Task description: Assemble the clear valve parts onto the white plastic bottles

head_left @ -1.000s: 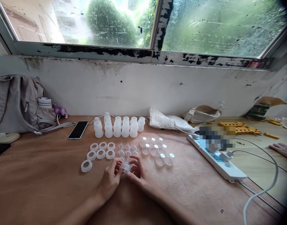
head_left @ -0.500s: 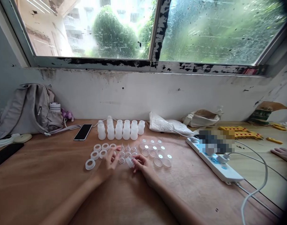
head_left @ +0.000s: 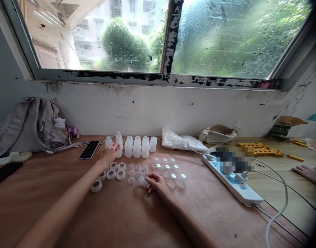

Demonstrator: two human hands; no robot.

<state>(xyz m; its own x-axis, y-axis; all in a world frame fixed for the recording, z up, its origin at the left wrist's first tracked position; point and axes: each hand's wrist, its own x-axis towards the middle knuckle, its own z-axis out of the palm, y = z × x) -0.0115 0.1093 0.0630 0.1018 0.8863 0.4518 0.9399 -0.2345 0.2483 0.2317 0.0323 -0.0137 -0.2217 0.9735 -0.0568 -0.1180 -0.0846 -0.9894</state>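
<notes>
My left hand point(head_left: 111, 153) reaches over the left end of the group of frosted white bottles point(head_left: 136, 148). Its fingers look apart and bent beside the bottles; whether they touch one is hard to see. My right hand point(head_left: 156, 184) is closed on a clear ribbed plastic piece point(head_left: 142, 180), held tilted just above the table. Between my hands lie small clear nipple-shaped parts point(head_left: 131, 174), some with pointed tips. White rings point(head_left: 111, 174) sit in rows left of them. On the right are round clear covers point(head_left: 171, 182) and small white-centred discs point(head_left: 174, 176).
A phone point(head_left: 89, 150) and a grey backpack point(head_left: 36, 125) are at the left. A white power strip point(head_left: 232, 181) with cables runs along the right. Behind are a white padded bag point(head_left: 182, 142) and a beige pouch point(head_left: 218, 133). Another person's hand point(head_left: 309, 174) rests far right.
My left hand has moved from the small clear parts up and left to the bottles. My right hand still holds the ribbed piece. The view has shifted slightly.
</notes>
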